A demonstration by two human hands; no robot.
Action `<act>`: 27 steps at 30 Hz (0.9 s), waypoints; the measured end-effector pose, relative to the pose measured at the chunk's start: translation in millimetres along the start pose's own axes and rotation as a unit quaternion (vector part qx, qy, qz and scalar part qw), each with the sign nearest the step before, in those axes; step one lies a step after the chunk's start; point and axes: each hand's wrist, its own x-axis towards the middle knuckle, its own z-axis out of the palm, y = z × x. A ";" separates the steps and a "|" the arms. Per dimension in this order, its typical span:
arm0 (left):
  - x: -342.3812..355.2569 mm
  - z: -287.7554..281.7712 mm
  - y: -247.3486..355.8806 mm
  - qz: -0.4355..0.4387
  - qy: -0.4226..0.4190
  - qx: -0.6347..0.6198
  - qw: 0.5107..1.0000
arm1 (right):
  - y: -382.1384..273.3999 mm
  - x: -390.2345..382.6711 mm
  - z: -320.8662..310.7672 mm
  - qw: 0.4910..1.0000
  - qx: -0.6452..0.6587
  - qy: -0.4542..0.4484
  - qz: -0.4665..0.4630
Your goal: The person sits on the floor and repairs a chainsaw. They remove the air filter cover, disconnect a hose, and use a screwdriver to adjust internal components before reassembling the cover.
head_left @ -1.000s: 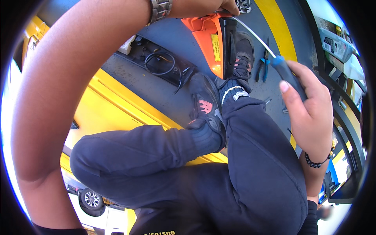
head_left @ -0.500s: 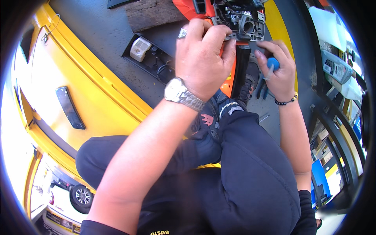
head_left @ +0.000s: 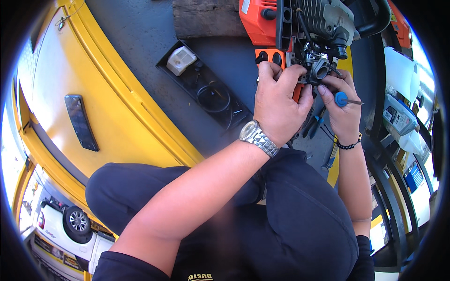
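An orange-and-black chainsaw [head_left: 257, 22] with exposed finned cylinder and metal parts sits above my legs. My left hand [head_left: 281, 103] has its fingers curled on the saw's lower part, beside a round metal intake, likely a carburetor [head_left: 321, 70]. My right hand [head_left: 343, 114] grips a screwdriver [head_left: 341, 98] with a blue-ended handle, its shaft pointing right, while its fingertips touch the underside of the same metal part. What lies under my left fingers is hidden.
On the floor are a black tray [head_left: 225, 102] with a white container [head_left: 180, 60] and hose, a wooden block [head_left: 201, 18], and blue pliers [head_left: 313, 125]. A yellow cabinet [head_left: 117, 126] on the left holds a black phone [head_left: 80, 122]. Bottles [head_left: 398, 114] and black frames stand right.
Both hands have moved in beneath the chainsaw's exposed metal parts. The screwdriver, earlier pointing up toward the saw, now points sideways within my right hand. More of the saw is in view.
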 end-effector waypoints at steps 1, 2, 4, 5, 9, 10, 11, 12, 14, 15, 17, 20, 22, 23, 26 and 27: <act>0.1 -1.3 0.8 0.001 -0.007 0.004 1.000 | -1.5 -0.2 -0.3 1.000 -0.002 -0.002 -0.005; 1.4 -1.9 1.1 0.004 -0.013 0.004 1.000 | -2.9 -0.5 -0.8 1.000 -0.004 -0.004 -0.009; 3.0 -2.4 1.6 0.010 -0.022 0.006 1.000 | -5.5 0.0 -3.0 1.000 -0.025 -0.017 -0.007; 3.0 -2.1 2.0 0.009 -0.021 0.009 1.000 | -8.4 0.3 -3.1 0.999 -0.033 -0.020 -0.006; 4.2 -0.3 5.9 -0.008 -0.022 0.022 0.999 | -16.2 2.0 -2.0 0.997 -0.070 -0.023 -0.018; 4.7 -0.1 6.6 -0.010 -0.023 0.025 0.999 | -18.3 2.8 -0.8 0.996 -0.085 -0.019 -0.027; 5.0 0.2 7.1 -0.013 -0.024 0.029 0.999 | -20.5 4.2 1.3 0.994 -0.101 -0.015 -0.035; 5.5 0.8 8.3 -0.018 -0.016 0.029 0.999 | -22.8 4.7 2.8 0.992 -0.118 -0.010 -0.043; 6.7 2.1 9.8 -0.028 -0.001 0.029 0.999 | -24.1 3.3 9.2 0.993 -0.112 0.012 -0.042; 7.7 1.8 9.6 -0.033 0.000 0.032 0.999 | -23.9 2.5 12.2 0.993 -0.108 0.021 -0.043; 7.9 3.9 12.2 -0.050 0.014 0.026 0.998 | -23.1 -0.2 14.9 0.994 -0.102 0.036 -0.020; 8.6 4.5 12.0 -0.064 0.030 0.005 0.997 | -26.6 -1.6 22.2 0.995 -0.079 0.057 0.014; 9.3 6.1 11.8 -0.065 0.034 -0.003 0.997 | -28.5 -2.4 24.3 0.995 -0.068 0.068 0.030; 9.4 6.0 11.2 -0.063 0.034 0.001 0.997 | -28.0 -2.9 25.2 0.995 -0.064 0.071 0.034; 7.7 3.7 10.6 -0.059 0.019 -0.011 0.998 | -23.9 -1.7 18.4 0.997 -0.035 0.049 0.042; 7.1 1.6 8.4 -0.053 0.006 -0.024 0.998 | -22.2 -0.8 13.5 0.998 -0.024 0.037 0.044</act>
